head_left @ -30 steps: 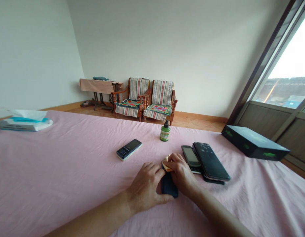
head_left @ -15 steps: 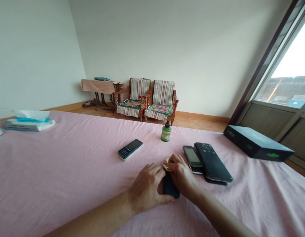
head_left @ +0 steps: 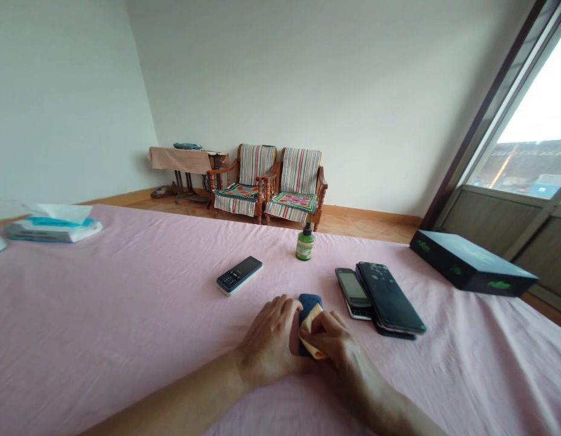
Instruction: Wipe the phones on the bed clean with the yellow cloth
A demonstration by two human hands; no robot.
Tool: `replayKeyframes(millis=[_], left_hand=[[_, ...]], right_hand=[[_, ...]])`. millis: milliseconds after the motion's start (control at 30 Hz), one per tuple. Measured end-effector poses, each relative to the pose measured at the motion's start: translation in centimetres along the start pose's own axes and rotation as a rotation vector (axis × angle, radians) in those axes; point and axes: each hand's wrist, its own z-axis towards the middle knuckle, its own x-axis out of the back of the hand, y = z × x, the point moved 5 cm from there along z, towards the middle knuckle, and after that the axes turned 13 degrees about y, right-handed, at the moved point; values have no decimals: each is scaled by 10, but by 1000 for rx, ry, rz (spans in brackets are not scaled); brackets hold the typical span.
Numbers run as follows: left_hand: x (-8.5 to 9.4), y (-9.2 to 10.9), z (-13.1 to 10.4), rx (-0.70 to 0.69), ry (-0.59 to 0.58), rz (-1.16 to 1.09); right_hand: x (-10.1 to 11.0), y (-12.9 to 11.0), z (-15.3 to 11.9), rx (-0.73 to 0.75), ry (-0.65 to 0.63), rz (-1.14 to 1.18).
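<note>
A dark blue mobile phone (head_left: pixel 310 300) lies on the pink cloth in front of me, partly covered by my hands. My left hand (head_left: pixel 272 339) grips its left side, fingers at the upper edge and thumb near the lower end. In my right hand (head_left: pixel 337 342) a folded yellow cloth (head_left: pixel 311 321) is pinched and pressed on the phone's surface. Beyond my left hand lies a keypad phone (head_left: pixel 239 275). To the right of my right hand sit a grey slider phone (head_left: pixel 354 290) and a large black smartphone (head_left: pixel 389 300), which rests on another dark device.
A green bottle with a black top (head_left: pixel 305 243) stands past my hands. A black box (head_left: pixel 474 263) occupies the right side, and a tissue pack (head_left: pixel 56 229) the far left. Pink cloth (head_left: pixel 126 315) covers the surface. Two wooden chairs (head_left: pixel 293 200) stand against the back wall.
My right hand has slid the yellow cloth from the phone's far end down toward its near end, uncovering the top. My left hand stays on the phone.
</note>
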Motion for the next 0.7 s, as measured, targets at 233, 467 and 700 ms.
replayKeyframes(millis=[233, 467, 700], left_hand=[[-2, 1, 2, -91, -36, -36], [-3, -4, 1, -107, -32, -10], [-3, -2, 2, -118, -39, -8]], right_hand=[[-4, 7, -5, 23, 44, 68], [8, 40, 8, -58, 180, -34], [4, 27, -3, -115, 91, 22]])
